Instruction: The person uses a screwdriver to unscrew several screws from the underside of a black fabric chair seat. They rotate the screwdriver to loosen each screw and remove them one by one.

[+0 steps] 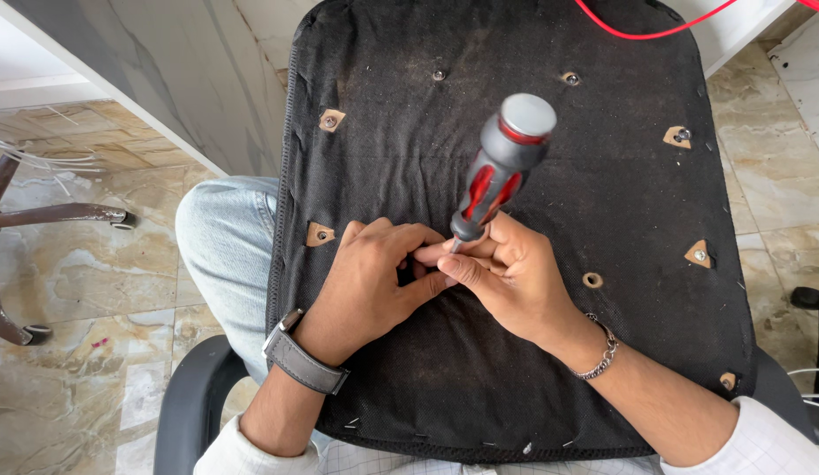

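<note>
The right hand (515,277) pinches the shaft of a red and grey screwdriver (502,167) with its fingers, handle leaning toward 1 o'clock. The left hand (374,277), fingers curled together, touches the tip on the black chair seat underside (603,176).

An upturned chair seat (603,176), its black fabric underside (409,387) facing up, is resting across a person's lap, showing bolt holes ringed by bare wood patches (320,234). A red cable (643,33) is trailing over its far edge, above a marbled tile floor (93,281).
</note>
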